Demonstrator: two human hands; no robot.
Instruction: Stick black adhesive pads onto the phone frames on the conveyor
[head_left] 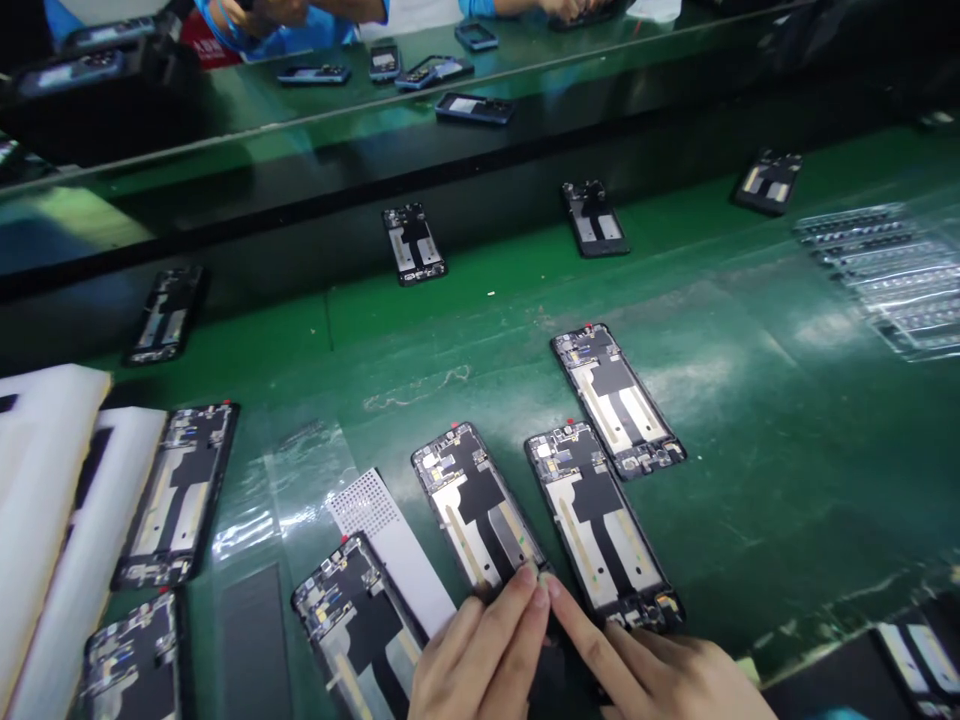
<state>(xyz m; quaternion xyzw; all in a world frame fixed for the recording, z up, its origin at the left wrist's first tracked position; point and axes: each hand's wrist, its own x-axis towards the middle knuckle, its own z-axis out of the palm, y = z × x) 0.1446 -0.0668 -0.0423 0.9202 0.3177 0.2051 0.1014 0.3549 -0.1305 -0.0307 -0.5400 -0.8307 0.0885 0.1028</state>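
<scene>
An opened phone (480,500) lies face down, its circuit board, black sheet and pale metal plate exposed. My left hand (484,650) has its fingers pressed together on that phone's lower end. The forefinger of my right hand (660,670) reaches to the same lower corner, and the fingertips of both hands nearly meet there. Its other fingers are bent, and whatever they may hold is hidden. Close on the right lies a second opened phone (592,510), its bottom edge beside my right knuckles. Another opened phone (367,630) is left of my left hand, partly covering a white perforated strip (412,555).
Further opened phones lie at the right (619,400), left (180,490) and along the back (414,245) of the green bench (765,400). White foam holders (45,470) stand at left. A clear plastic tray (892,270) is at right. Co-workers' blue sleeves (315,25) show beyond a ledge.
</scene>
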